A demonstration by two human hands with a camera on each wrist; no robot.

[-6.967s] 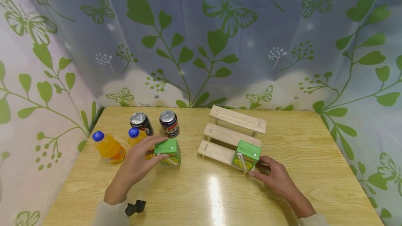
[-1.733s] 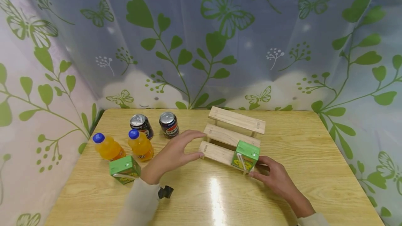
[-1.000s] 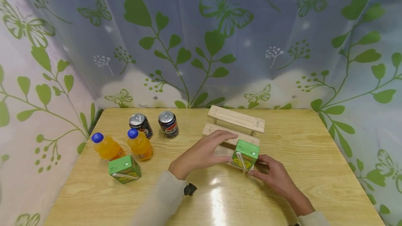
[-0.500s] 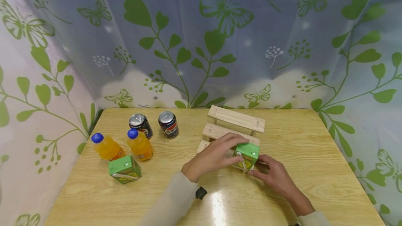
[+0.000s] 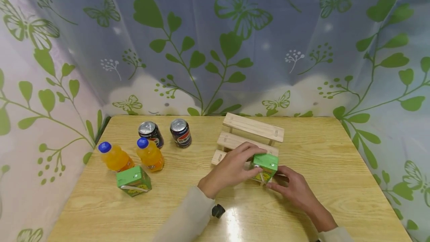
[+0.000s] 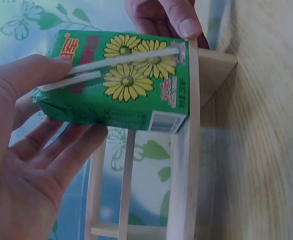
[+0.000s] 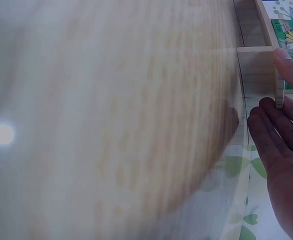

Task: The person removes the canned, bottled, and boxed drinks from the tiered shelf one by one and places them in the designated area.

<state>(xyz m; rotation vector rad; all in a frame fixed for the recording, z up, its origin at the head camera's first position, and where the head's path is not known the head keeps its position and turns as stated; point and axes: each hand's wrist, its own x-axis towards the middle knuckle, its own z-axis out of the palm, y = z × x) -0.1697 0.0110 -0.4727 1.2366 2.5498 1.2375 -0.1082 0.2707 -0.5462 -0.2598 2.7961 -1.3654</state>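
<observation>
A green juice carton (image 5: 267,164) with yellow flowers stands at the right end of the lowest step of a small wooden rack (image 5: 252,128). My left hand (image 5: 249,160) grips this carton from its left. In the left wrist view the thumb (image 6: 34,80) lies on the carton (image 6: 131,85) by its straw, with the fingers (image 6: 61,155) behind it. My right hand (image 5: 277,178) holds the rack's front right corner. The right wrist view shows its thumb (image 7: 289,67) on the rack's end piece (image 7: 256,70) and its fingers behind.
A second green carton (image 5: 133,180) lies on the wooden table (image 5: 336,167) at the front left. Behind it stand two orange juice bottles (image 5: 115,157) (image 5: 150,155) and two dark cans (image 5: 151,133) (image 5: 180,132). Leaf-print curtains enclose the table.
My left hand put the second carton down by the bottles, crossed to the right and closed on the carton on the rack. The right hand stayed at the rack's corner.
</observation>
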